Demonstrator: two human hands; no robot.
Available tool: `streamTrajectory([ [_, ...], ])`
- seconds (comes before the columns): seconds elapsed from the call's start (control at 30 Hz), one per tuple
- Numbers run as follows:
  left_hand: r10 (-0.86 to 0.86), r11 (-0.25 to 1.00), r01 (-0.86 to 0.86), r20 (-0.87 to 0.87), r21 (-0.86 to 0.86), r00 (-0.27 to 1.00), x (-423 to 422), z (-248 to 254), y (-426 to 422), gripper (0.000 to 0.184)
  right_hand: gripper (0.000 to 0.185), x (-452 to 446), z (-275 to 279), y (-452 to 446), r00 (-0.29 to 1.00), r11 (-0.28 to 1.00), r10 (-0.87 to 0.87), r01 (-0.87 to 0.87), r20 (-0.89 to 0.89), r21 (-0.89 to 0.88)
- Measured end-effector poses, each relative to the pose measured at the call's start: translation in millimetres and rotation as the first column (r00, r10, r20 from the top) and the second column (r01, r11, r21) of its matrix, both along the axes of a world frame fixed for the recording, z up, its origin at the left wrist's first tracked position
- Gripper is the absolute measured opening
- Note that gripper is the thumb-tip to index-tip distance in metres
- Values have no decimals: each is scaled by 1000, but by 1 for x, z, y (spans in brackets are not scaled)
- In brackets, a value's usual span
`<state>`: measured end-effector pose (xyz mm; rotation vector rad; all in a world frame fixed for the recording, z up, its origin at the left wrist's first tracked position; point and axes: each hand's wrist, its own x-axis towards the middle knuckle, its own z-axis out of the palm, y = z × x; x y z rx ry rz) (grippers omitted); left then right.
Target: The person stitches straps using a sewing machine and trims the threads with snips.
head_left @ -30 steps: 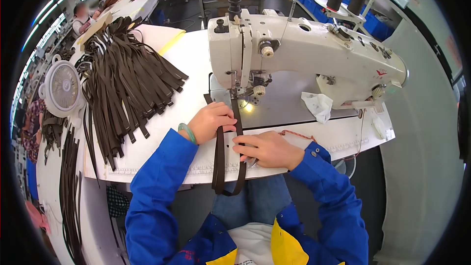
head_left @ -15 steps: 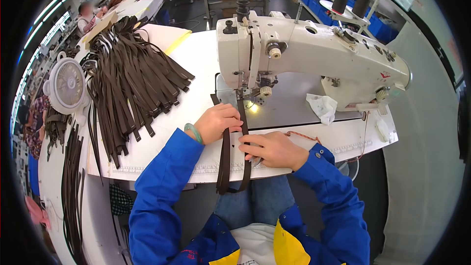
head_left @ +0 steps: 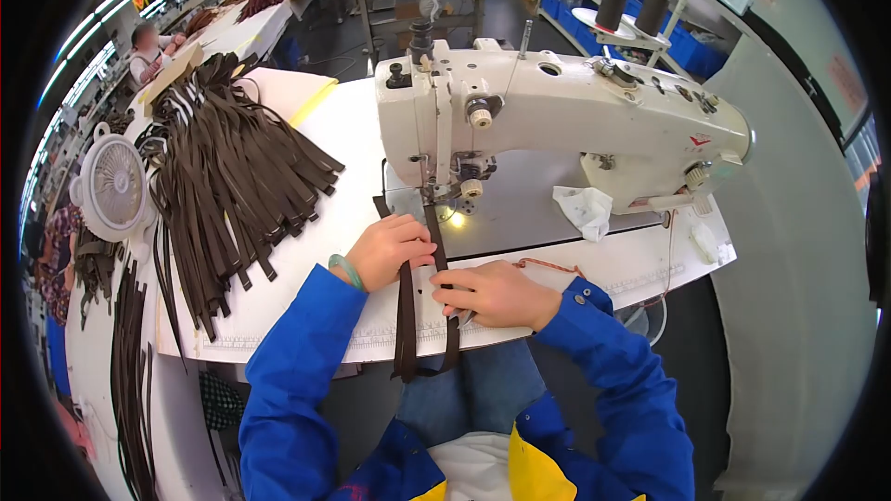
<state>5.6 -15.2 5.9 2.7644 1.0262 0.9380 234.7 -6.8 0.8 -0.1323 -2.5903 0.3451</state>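
Observation:
A dark brown strap (head_left: 452, 343) runs from under the needle area of the white sewing machine (head_left: 548, 107) toward me, loops over the table's front edge and comes back up on the left. My left hand (head_left: 388, 250), a green bangle on its wrist, is closed around the left run of the strap, close below the machine's needle. My right hand (head_left: 497, 294) pinches the right run nearer the table edge. Beneath its fingers shows a bit of a small grey metal object (head_left: 466, 317), mostly hidden. A small lamp lights the stitching spot.
A thick bundle of brown straps (head_left: 232, 186) lies on the left of the table, beside a white fan (head_left: 115, 187). More straps (head_left: 130, 380) hang further left. A crumpled white cloth (head_left: 585, 211) rests under the machine arm. Thread cones (head_left: 612, 5) stand behind. Another person sits far left.
The whole view has shifted, so the scene sits further left and slightly lower. Both hands keep their grip on the strap, with little movement relative to the machine.

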Motion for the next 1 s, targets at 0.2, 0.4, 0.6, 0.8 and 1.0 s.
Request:
streamTrajectory([
  [0.2,-2,1000,2,-8,11,1000,1,1,-1,19,23,0,-1,0,1000,1000,1,-1,-23,-5],
  [0.4,-10,1000,10,3,20,1000,0,0,-1,19,22,-1,-3,-1,1000,1000,-2,2,-19,-5],
  [0.6,-7,1000,7,2,26,1000,0,1,-1,19,23,0,-1,-1,1000,1000,-3,3,-1,5],
  [0.8,-2,1000,2,-3,28,1000,0,0,-2,19,21,0,-1,0,1000,1000,-11,11,17,14],
  [1.0,-14,1000,13,8,26,1000,-1,-2,-1,19,22,0,0,-1,1000,1000,-9,9,7,10],
])
